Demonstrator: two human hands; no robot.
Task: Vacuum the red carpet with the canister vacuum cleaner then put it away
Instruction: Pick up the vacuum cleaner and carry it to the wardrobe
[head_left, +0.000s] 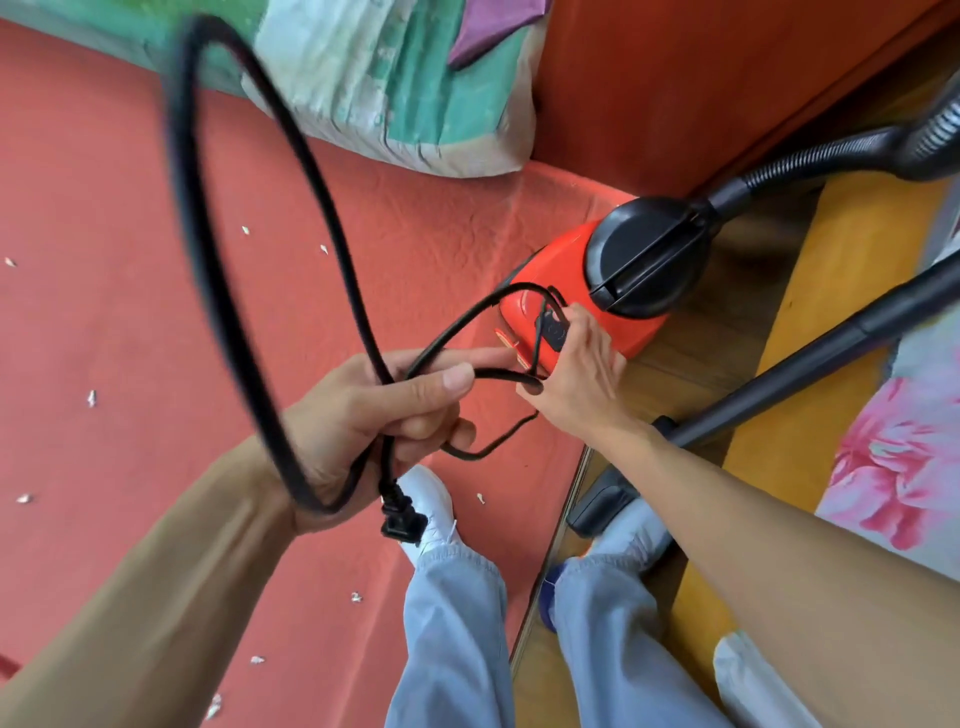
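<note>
The red and black canister vacuum (608, 280) stands at the carpet's right edge, partly on the wooden floor. Its ribbed hose (831, 150) curves away to the upper right and its black wand (810, 358) slants down to the floor head (597, 506) by my feet. My left hand (374, 421) grips a big loop of the black power cord (218, 249), with the plug (402, 519) hanging below the fist. My right hand (576, 374) rests against the vacuum's rear, fingers closed on a thinner stretch of the cord. The red carpet (104, 322) is dotted with several white scraps.
A pale bundle of green and white fabric (405, 83) lies at the carpet's far edge beside a red-brown cabinet (701, 67). A yellow wooden bed frame (826, 291) with floral bedding (904, 457) lines the right. My feet stand at the carpet's right border.
</note>
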